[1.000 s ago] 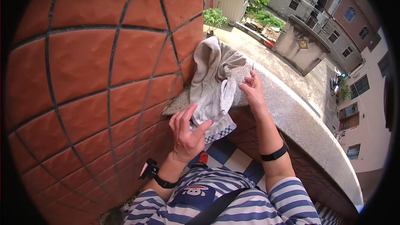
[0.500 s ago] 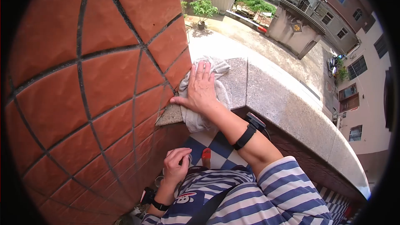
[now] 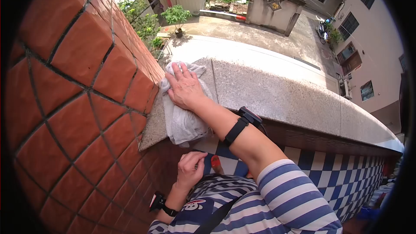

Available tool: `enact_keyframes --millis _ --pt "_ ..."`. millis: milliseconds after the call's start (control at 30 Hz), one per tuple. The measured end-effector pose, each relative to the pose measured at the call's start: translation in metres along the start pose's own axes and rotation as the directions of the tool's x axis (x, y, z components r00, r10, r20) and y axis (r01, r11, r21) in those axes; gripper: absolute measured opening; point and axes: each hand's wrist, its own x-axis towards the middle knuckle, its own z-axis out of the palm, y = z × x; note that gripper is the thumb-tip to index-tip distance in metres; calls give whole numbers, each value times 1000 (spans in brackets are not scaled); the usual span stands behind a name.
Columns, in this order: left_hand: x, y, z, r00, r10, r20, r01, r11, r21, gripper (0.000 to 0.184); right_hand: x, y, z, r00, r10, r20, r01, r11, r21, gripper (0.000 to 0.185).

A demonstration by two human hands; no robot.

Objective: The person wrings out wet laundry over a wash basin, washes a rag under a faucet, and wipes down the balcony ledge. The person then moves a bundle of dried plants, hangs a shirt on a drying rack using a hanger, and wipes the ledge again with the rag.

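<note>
Close to the striped shirt, the person's left hand is loosely curled, its fingers bent inward; whether that grip has anything in it cannot be told. Taking the right hand as the centre of the dial, the left lies at six o'clock, below the ledge.

Farther out, the right hand lies open and palm down on a pale cloth, fingers parted and pointing to about eleven. It presses on the cloth rather than closing round it.

The cloth is bunched on the corner of the speckled stone ledge. Its long axis runs from just before twelve to between five and six, the lower end reaching over the ledge's inner edge, a fold poking out toward one.

The red tiled wall rises at nine, just beside the cloth. Well beyond, a potted plant stands near twelve.
</note>
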Motion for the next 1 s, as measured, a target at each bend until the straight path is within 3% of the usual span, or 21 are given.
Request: enact_keyframes --millis 167,233,367,500,533,600,633,667,767,833,933,1000 --pt "-22 6 14 997 61 37 -60 998 -29 14 -14 88 -62 973 224 -45 -229 952 -204 38" --pt "-33 4 13 996 -4 89 6 1000 -23 15 -47 128 -103 916 398 -59 -399 879 -260 29" --pt "-49 -16 6 993 -45 109 46 999 -9 15 -150 194 -195 830 546 -115 -516 673 -530 30" --pt "-56 -38 2 997 -47 54 49 999 -23 16 -228 230 -271 539 834 -114 -741 406 -535 37" --pt "-55 -37 0 996 -79 40 81 996 -41 14 -245 266 -269 586 808 -58 -742 508 -437 36" --pt "-56 -36 3 995 -101 22 102 992 -72 14 -220 252 -247 601 797 -58 -714 504 -486 35" --pt "-56 -35 3 992 -128 -2 128 987 -92 13 -187 209 -237 649 760 -27 -676 560 -478 34" --pt "-53 -31 2 992 -124 -4 123 986 -115 13 -171 219 -205 739 672 -60 -642 673 -367 32" --pt "-45 -19 5 984 -177 1 171 953 -249 14 -97 138 -145 839 541 61 -520 829 -207 31" --pt "-34 -12 11 986 -165 2 159 946 -282 14 -66 97 -93 929 365 69 -353 925 -137 34" --pt "-6 8 11 995 -82 -50 62 947 -314 13 -42 28 -61 958 239 158 -236 971 -37 36" --pt "10 17 11 995 -62 -80 34 951 -307 12 -48 23 -56 961 215 176 -215 976 -17 36"
